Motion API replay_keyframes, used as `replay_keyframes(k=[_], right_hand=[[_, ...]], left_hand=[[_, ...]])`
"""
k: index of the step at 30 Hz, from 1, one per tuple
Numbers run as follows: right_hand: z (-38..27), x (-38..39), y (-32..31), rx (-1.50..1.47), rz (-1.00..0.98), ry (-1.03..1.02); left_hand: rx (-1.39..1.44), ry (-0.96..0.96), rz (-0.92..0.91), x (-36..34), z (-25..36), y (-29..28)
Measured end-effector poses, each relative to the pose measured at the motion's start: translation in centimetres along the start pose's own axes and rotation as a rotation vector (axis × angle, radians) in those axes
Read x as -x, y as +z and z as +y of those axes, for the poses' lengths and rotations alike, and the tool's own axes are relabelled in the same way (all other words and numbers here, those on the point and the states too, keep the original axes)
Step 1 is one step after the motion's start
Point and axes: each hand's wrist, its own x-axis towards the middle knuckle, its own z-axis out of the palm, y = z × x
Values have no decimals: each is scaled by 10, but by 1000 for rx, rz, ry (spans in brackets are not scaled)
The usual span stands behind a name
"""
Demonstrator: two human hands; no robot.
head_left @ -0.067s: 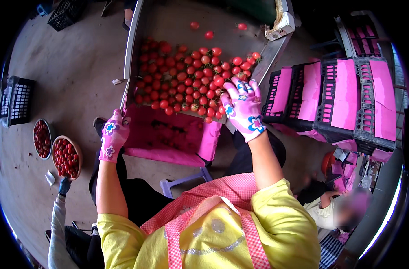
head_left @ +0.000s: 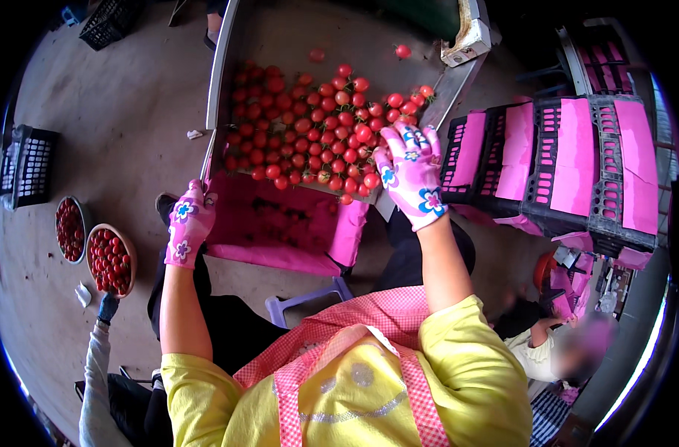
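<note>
Many small red tomatoes (head_left: 309,134) lie across the sloping metal tray (head_left: 369,48) in front of me. My right hand (head_left: 415,175), in a pink flowered glove, is over the tray's near right corner with its fingers spread at the edge of the tomatoes. At the near left corner, my left hand (head_left: 190,223) in a matching glove is closed around the tray's thin metal edge (head_left: 207,160). Below the tray's lip sits a crate lined with pink sheeting (head_left: 280,257). Its inside is dark, with some tomatoes faintly visible.
Black crates with pink liners (head_left: 548,160) stand to the right. On the left floor are two tomato-filled bowls (head_left: 134,261) and a black crate (head_left: 37,167). Another person's gloved hand (head_left: 108,307) touches the nearer bowl. A purple stool (head_left: 276,309) stands before me; another person (head_left: 537,346) is at lower right.
My right hand has shifted slightly right and away from the tomatoes. A few loose tomatoes at the tray's far side have rolled nearer. My left hand has stayed in place.
</note>
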Motion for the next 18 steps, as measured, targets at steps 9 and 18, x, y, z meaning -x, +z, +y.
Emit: replay_keyframes(k=[9, 18], right_hand=[[10, -10, 8, 221, -331, 10], [5, 85, 5, -929, 489, 647]], left_hand=[[17, -3, -29, -4, 1, 2], [25, 15, -21, -3, 3, 4]])
